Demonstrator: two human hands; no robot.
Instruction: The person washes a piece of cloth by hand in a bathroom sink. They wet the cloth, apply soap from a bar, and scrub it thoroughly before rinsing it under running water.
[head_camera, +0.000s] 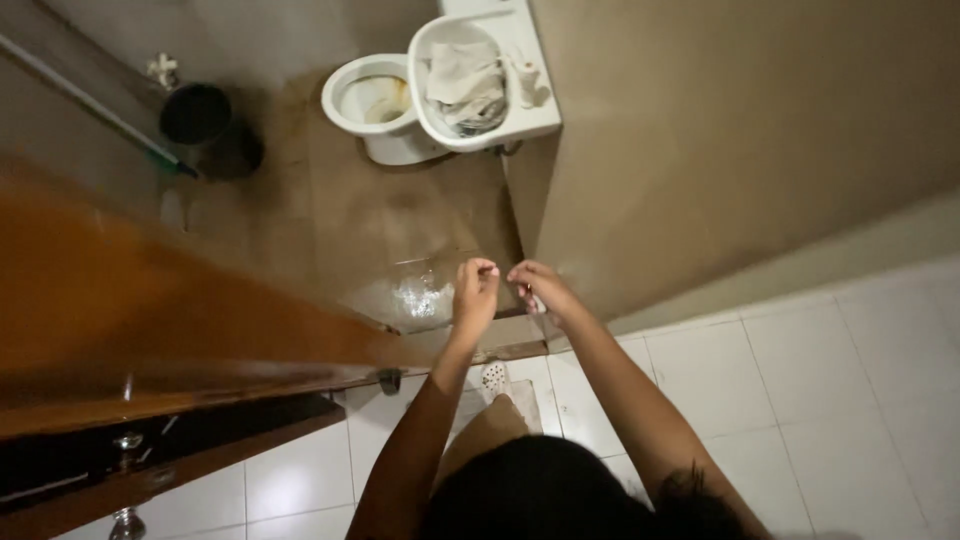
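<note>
**Ana:** Head view showed the left hand (476, 290) raised at the bathroom doorway with its fingers curled in a pinch. Did it hold anything?

**Ben:** It gripped the rim of a clear plastic bag (420, 290), which hung down and to the left over the wet brown floor (340, 210). The right hand (538, 288) pinched the other side of the bag's mouth, so both hands were closed on the thin film, close together but not touching. Whether something small also sat between the right fingers could not be told.

**Ana:** How would that grip have been done well?

**Ben:** Judging by the picture, pinching only the top edge and pulling the two hands evenly apart would have opened the mouth without tearing it. Keeping the bag off the wet floor would also have mattered.

**Ana:** And around the hands?

**Ben:** A wooden door (150, 320) stood open on the left. One foot in a white perforated clog (494, 378) rested on the white tiles (800, 400) at the threshold. Farther in stood a white toilet (372, 105). Just beside it, a white basin (470, 85) held crumpled cloth. A dark bucket (195, 112) sat near the far wall.
</note>
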